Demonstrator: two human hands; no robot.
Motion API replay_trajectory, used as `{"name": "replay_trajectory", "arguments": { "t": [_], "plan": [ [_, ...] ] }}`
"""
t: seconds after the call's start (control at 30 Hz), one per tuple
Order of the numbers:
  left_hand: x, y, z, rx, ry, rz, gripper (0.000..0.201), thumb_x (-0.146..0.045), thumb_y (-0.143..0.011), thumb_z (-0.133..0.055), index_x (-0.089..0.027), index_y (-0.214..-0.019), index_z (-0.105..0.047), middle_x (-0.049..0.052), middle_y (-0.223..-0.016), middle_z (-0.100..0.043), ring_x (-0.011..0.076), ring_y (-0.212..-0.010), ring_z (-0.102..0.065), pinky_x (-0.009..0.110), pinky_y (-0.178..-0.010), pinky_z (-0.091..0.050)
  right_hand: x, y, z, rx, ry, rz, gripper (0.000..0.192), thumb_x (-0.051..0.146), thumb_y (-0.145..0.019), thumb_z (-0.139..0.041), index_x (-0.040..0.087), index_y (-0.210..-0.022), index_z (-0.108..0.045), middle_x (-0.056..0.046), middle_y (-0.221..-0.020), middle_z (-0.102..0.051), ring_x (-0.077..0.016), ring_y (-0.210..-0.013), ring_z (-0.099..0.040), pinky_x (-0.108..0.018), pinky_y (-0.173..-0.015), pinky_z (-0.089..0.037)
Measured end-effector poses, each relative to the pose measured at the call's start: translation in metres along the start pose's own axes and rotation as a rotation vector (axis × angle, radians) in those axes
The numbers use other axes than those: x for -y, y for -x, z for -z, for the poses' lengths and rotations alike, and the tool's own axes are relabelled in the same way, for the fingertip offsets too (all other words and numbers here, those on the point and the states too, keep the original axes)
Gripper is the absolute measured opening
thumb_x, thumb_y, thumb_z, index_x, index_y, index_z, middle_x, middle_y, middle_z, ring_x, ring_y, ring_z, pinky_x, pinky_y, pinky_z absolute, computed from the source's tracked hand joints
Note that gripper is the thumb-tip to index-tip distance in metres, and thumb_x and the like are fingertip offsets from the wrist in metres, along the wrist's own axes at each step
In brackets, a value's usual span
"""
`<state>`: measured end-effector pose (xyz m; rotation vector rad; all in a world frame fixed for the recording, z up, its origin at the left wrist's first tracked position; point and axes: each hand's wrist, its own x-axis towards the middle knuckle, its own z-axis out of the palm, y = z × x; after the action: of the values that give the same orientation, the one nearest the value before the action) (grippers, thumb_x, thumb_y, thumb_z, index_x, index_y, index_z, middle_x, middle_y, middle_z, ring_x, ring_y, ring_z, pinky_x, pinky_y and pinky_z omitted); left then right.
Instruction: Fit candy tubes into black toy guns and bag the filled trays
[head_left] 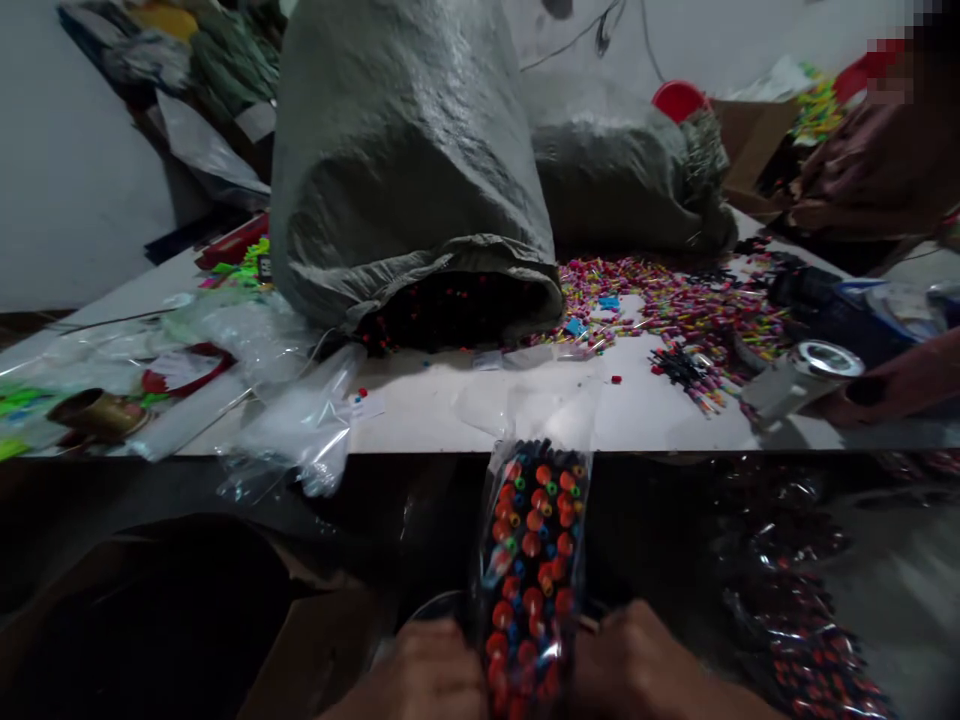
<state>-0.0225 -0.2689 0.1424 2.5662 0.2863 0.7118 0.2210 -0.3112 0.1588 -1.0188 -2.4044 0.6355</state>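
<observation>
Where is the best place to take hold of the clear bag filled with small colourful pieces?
Probably at the lower end of the clear bag, one hand on each long side, as the left hand and right hand do now. It is long, narrow and soft, and its top end looks open, so keep that end up.

A bare strip of the table (420, 405) runs along its near edge, from the middle toward the right, open for a hand to pass. Behind it the big grey sack (405, 170) blocks the centre. Loose clear plastic bags (300, 420) crowd the near left edge. Scattered coloured small pieces (675, 300) cover the right side, where another person's hand (900, 385) rests at the right edge.
</observation>
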Motion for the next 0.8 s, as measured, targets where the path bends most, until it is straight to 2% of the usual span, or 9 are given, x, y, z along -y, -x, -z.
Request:
{"name": "replay_trajectory", "arguments": {
  "t": [0.1,0.2,0.3,0.37,0.53,0.6,0.67,0.73,0.8],
  "plan": [
    [0.005,-0.029,0.025,-0.175,-0.026,0.126,0.018,-0.019,-0.087,-0.040,-0.020,-0.071,-0.049,0.000,-0.057,-0.052,0.0125,-0.054,-0.047,0.028,-0.054,-0.035,-0.001,-0.018,0.042,-0.194,-0.053,-0.129,0.020,0.019,-0.087,-0.042,0.019,-0.072,-0.056,0.002,-0.061,-0.056,-0.0081,-0.052,-0.046,-0.022,-0.050,-0.031],
    [0.008,-0.074,0.055,-0.367,-0.115,0.295,0.014,-0.015,-0.085,-0.041,-0.019,-0.073,-0.046,0.001,-0.066,-0.051,0.0132,-0.064,-0.048,0.028,-0.060,-0.036,-0.008,-0.046,0.085,-0.386,0.011,-0.213,0.020,0.023,-0.086,-0.047,0.018,-0.069,-0.056,0.002,-0.058,-0.054,-0.0089,-0.052,-0.048,-0.021,-0.051,-0.033],
    [0.018,-0.123,0.085,-0.513,-0.202,0.339,0.017,-0.017,-0.087,-0.042,-0.018,-0.069,-0.044,-0.002,-0.064,-0.046,0.0110,-0.062,-0.044,0.026,-0.060,-0.036,-0.021,-0.080,0.122,-0.579,0.130,-0.226,0.020,0.026,-0.082,-0.053,0.017,-0.065,-0.056,0.003,-0.057,-0.055,-0.0092,-0.052,-0.048,-0.021,-0.053,-0.034],
    [0.033,-0.154,0.104,-0.616,-0.194,0.341,0.020,-0.021,-0.087,-0.044,-0.018,-0.067,-0.043,-0.004,-0.061,-0.043,0.0094,-0.058,-0.041,0.024,-0.057,-0.034,-0.032,-0.103,0.145,-0.672,0.203,-0.189,0.019,0.026,-0.081,-0.054,0.015,-0.065,-0.058,0.003,-0.056,-0.055,-0.0091,-0.053,-0.048,-0.022,-0.053,-0.034],
    [0.076,-0.217,0.149,-0.742,-0.150,0.259,0.023,-0.022,-0.084,-0.047,-0.018,-0.062,-0.041,-0.005,-0.058,-0.039,0.0085,-0.054,-0.039,0.022,-0.054,-0.033,-0.058,-0.156,0.201,-0.771,0.354,-0.163,0.025,0.027,-0.082,-0.049,0.010,-0.068,-0.061,0.002,-0.057,-0.052,-0.0080,-0.055,-0.046,-0.023,-0.056,-0.032],
    [0.081,-0.231,0.159,-0.794,-0.208,0.210,0.022,-0.022,-0.084,-0.047,-0.018,-0.064,-0.042,-0.005,-0.059,-0.041,0.0088,-0.055,-0.040,0.022,-0.056,-0.035,-0.060,-0.166,0.216,-0.839,0.460,-0.189,0.025,0.026,-0.084,-0.047,0.009,-0.073,-0.061,0.001,-0.061,-0.053,-0.0086,-0.060,-0.047,-0.024,-0.059,-0.032],
    [0.079,-0.238,0.161,-0.828,-0.310,0.167,0.019,-0.022,-0.085,-0.047,-0.018,-0.066,-0.045,-0.004,-0.060,-0.043,0.0092,-0.056,-0.042,0.023,-0.059,-0.035,-0.059,-0.168,0.225,-0.912,0.570,-0.191,0.021,0.026,-0.084,-0.047,0.011,-0.078,-0.061,0.000,-0.066,-0.055,-0.0101,-0.063,-0.049,-0.025,-0.062,-0.033],
    [0.076,-0.239,0.156,-0.823,-0.432,0.158,0.017,-0.022,-0.086,-0.047,-0.018,-0.069,-0.047,-0.004,-0.061,-0.045,0.0100,-0.058,-0.044,0.023,-0.061,-0.036,-0.059,-0.164,0.227,-0.938,0.648,-0.188,0.016,0.025,-0.084,-0.049,0.014,-0.079,-0.061,-0.001,-0.069,-0.058,-0.0118,-0.064,-0.050,-0.026,-0.061,-0.032],
    [0.078,-0.238,0.148,-0.779,-0.549,0.186,0.016,-0.022,-0.086,-0.046,-0.017,-0.071,-0.049,-0.003,-0.063,-0.047,0.0109,-0.059,-0.046,0.024,-0.062,-0.035,-0.065,-0.161,0.224,-0.910,0.713,-0.221,0.014,0.024,-0.083,-0.050,0.017,-0.079,-0.061,-0.002,-0.071,-0.061,-0.0138,-0.064,-0.051,-0.026,-0.058,-0.029]
  ]
}}
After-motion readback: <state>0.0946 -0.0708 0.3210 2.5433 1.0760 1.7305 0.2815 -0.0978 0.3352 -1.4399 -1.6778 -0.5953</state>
